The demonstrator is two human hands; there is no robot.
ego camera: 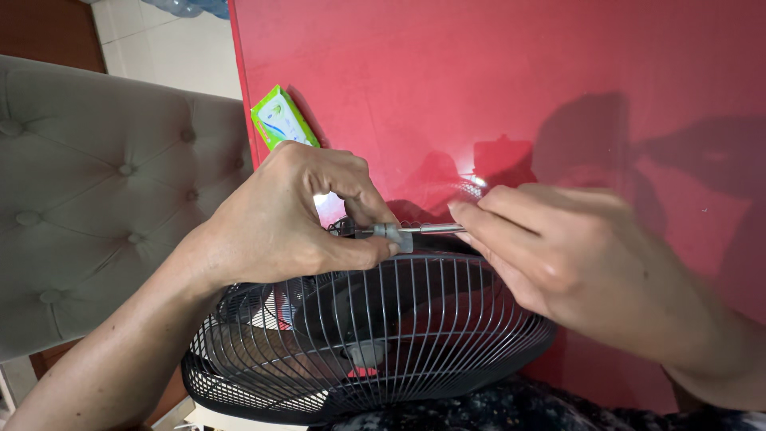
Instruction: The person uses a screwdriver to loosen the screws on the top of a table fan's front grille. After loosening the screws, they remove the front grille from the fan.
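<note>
Your hands meet over a fan on a red table.
The glossy red table [519,72] stands beside a grey tufted chair [104,191], with a green packet [283,118] at its edge. Your left hand [279,219] pinches a small grey clip [392,234] at the top rim of the black fan guard [375,335]; your right hand [558,255] holds a thin metal tool [435,229] touching it.

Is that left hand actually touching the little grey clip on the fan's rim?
Touching. The head view shows the left hand pinching the grey clip between thumb and forefinger at the fan guard rim, no gap visible.

Small green and white rectangular packet [283,118], lying tilted at eleven o'clock, on the red table's [495,72] left edge.
</note>
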